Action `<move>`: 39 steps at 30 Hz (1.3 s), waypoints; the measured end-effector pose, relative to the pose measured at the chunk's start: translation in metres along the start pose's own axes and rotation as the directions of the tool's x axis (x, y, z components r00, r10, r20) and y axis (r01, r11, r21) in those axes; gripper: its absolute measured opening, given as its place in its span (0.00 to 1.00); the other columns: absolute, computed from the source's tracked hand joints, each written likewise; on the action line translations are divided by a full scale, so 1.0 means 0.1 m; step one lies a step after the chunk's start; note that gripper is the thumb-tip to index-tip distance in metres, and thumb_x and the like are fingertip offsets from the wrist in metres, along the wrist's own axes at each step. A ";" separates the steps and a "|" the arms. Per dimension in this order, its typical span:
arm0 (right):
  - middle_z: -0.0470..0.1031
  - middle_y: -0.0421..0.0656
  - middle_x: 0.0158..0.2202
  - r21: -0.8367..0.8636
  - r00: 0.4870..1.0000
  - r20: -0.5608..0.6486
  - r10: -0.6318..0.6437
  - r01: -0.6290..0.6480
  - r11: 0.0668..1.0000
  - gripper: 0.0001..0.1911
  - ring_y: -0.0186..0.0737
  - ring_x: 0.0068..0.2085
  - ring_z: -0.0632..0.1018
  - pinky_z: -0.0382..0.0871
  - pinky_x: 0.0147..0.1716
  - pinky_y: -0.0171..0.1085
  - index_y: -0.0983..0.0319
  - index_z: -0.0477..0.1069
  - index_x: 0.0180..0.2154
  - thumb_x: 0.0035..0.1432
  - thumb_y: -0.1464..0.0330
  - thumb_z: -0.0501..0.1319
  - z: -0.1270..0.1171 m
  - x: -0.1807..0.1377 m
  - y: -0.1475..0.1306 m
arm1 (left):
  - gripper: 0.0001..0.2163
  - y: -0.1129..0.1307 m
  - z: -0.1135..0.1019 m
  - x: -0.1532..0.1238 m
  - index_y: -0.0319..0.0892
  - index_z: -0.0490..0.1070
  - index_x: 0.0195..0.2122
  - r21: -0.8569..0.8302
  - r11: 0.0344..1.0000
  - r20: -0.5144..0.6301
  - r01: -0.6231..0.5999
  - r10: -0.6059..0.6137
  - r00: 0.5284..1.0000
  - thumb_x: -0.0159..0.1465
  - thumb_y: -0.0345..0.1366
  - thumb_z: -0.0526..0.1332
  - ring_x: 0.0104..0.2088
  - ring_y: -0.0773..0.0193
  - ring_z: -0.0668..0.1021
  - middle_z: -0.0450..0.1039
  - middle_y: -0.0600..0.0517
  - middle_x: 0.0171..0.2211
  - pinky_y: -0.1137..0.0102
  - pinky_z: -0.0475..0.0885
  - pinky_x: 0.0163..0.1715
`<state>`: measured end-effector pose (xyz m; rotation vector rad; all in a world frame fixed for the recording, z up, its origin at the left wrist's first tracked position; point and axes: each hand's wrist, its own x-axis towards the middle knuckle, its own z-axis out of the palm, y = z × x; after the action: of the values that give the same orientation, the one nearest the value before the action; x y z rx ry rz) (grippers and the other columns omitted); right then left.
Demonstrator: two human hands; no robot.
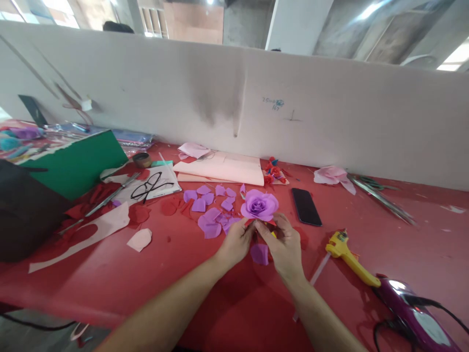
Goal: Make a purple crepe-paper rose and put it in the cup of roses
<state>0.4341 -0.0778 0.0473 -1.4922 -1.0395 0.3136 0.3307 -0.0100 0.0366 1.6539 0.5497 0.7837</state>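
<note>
A purple paper flower [259,205] with layered, rose-like petals is held upright above the red table [176,298]. My left hand [236,240] is closed at its base from the left, fingers pinched beneath the petals. From the right, my right hand [284,244] also grips the underside of the bloom; its stem is hidden by my fingers. Below my hands lies a loose purple petal [260,254]. Several more cut purple petals [208,222] are scattered just left of the flower.
A yellow glue gun [350,256] and a purple device with cables [414,308] lie at right. Beyond my right hand is a black phone [307,207]. Eyeglasses [151,186], pink paper [223,166] and a green board [82,166] sit farther left. A white partition [164,93] stands behind.
</note>
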 end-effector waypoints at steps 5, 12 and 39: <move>0.74 0.43 0.32 -0.121 0.995 -0.082 -0.050 0.040 0.992 0.08 0.39 0.34 0.75 0.70 0.34 0.38 0.61 0.75 0.30 0.51 0.62 0.64 0.03 -0.03 -0.04 | 0.12 -0.07 0.05 0.00 0.38 0.72 0.38 -0.056 0.997 -0.005 0.044 -0.045 0.999 0.64 0.34 0.50 0.30 0.65 0.73 0.75 0.49 0.30 0.70 0.70 0.34; 0.72 0.40 0.26 -0.226 0.978 -0.107 -0.177 0.149 0.963 0.05 0.36 0.28 0.73 0.68 0.29 0.35 0.60 0.74 0.27 0.52 0.67 0.62 0.03 -0.05 -0.08 | 0.12 -0.04 0.08 0.00 0.39 0.73 0.40 -0.042 0.999 -0.011 0.020 -0.021 1.000 0.62 0.30 0.51 0.34 0.63 0.75 0.76 0.49 0.32 0.69 0.71 0.37; 0.72 0.41 0.29 -0.202 0.978 -0.074 -0.193 0.175 0.964 0.04 0.35 0.29 0.74 0.69 0.29 0.34 0.60 0.76 0.31 0.55 0.68 0.62 0.06 -0.03 -0.04 | 0.12 -0.09 0.09 0.01 0.38 0.72 0.34 -0.152 0.987 -0.020 0.061 -0.065 0.998 0.62 0.41 0.54 0.26 0.64 0.71 0.73 0.50 0.26 0.69 0.67 0.30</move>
<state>0.4264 -0.0765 0.0480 -1.5542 -1.1494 0.0099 0.3387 -0.0127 0.0269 1.4822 0.5443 0.7815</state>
